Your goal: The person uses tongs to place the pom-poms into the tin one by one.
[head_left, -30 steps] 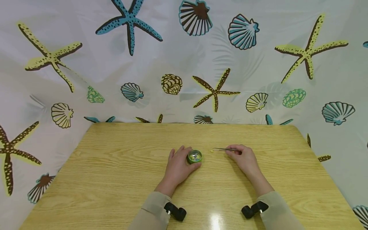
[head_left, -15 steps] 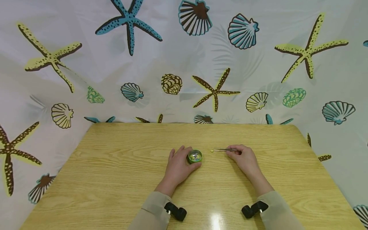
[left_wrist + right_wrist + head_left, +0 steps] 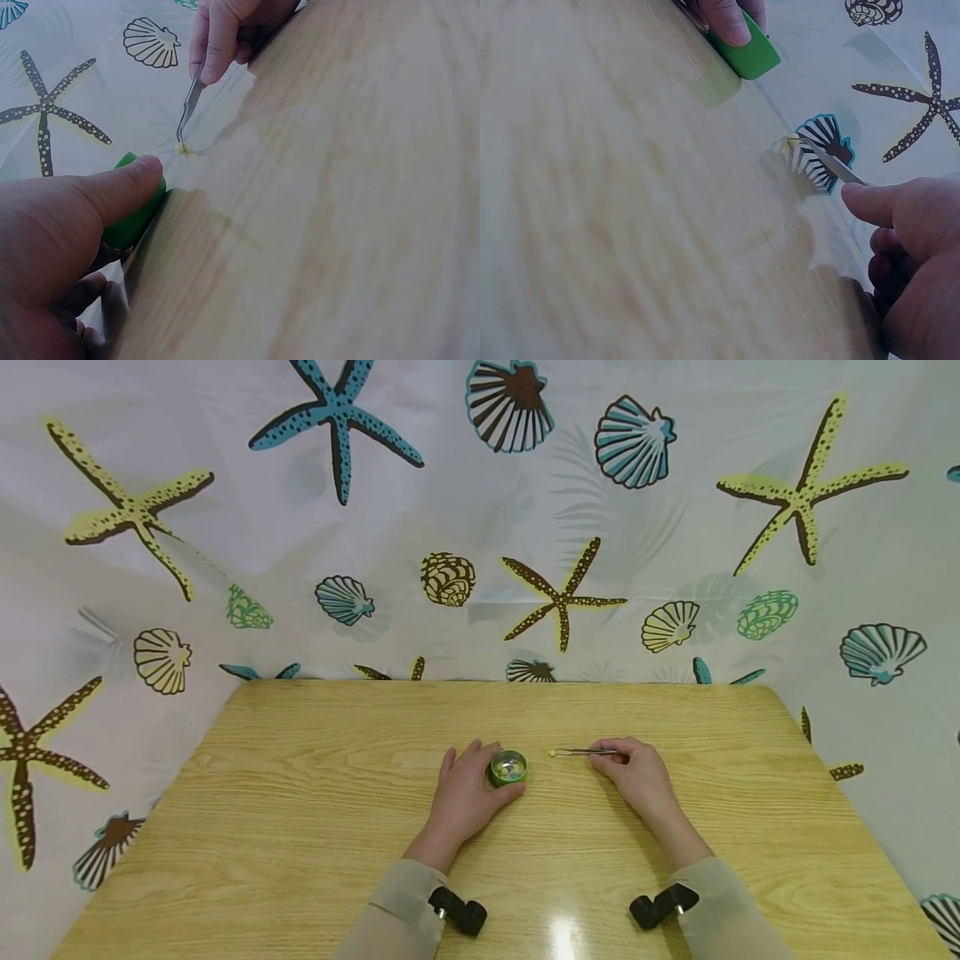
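Note:
A small round green tin (image 3: 509, 779) stands on the table, with tiny yellow and bluish pieces in its silvery inside. My left hand (image 3: 467, 793) grips it from the left, thumb at the near side and fingers round the far side. To its right, my right hand (image 3: 636, 774) pinches metal tweezers (image 3: 588, 751), which point left toward the tin. At their bent tips is a small yellow bead-like piece (image 3: 180, 149), close over the tabletop. The right wrist view also has this yellow piece (image 3: 793, 140) at the tweezer tips, a short way from the green wall of the tin (image 3: 754, 56).
The wood-grain table (image 3: 300, 827) stretches out on both sides of the hands. Behind it hangs a white cloth (image 3: 450, 510) printed with starfish and shells. A black camera mount sits on each sleeve.
The tweezer tips have closed on the yellow piece, and it has risen very slightly. My left hand and the tin have stayed in place.

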Motion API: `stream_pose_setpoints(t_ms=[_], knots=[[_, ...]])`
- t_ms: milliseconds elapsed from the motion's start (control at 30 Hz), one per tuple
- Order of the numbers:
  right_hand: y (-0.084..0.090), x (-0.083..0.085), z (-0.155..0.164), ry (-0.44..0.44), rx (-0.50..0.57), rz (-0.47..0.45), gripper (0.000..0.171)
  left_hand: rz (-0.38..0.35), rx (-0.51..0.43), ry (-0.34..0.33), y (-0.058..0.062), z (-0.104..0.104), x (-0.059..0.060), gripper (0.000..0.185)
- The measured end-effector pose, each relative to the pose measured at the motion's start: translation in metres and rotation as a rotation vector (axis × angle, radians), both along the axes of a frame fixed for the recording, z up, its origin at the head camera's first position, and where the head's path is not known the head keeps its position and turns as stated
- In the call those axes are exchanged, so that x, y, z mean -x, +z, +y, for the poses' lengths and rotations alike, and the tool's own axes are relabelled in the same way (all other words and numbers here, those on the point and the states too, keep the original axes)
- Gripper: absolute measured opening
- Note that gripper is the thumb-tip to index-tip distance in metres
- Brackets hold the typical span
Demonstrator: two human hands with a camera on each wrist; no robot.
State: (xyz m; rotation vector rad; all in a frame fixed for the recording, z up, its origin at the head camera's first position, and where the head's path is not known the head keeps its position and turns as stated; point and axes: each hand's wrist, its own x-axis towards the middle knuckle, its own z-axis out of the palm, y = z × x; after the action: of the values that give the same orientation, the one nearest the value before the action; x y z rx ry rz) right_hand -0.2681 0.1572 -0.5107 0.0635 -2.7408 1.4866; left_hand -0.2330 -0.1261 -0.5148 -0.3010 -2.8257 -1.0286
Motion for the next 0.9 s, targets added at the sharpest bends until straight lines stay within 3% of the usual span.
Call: stream_pose_setpoints(t_ms=[900], knots=[[0.013, -0.009, -0.01, 0.005, 0.053, 0.007, 0.023, -0.016, -0.008, 0.003, -0.002, -0.001, 0.001, 0.075]])
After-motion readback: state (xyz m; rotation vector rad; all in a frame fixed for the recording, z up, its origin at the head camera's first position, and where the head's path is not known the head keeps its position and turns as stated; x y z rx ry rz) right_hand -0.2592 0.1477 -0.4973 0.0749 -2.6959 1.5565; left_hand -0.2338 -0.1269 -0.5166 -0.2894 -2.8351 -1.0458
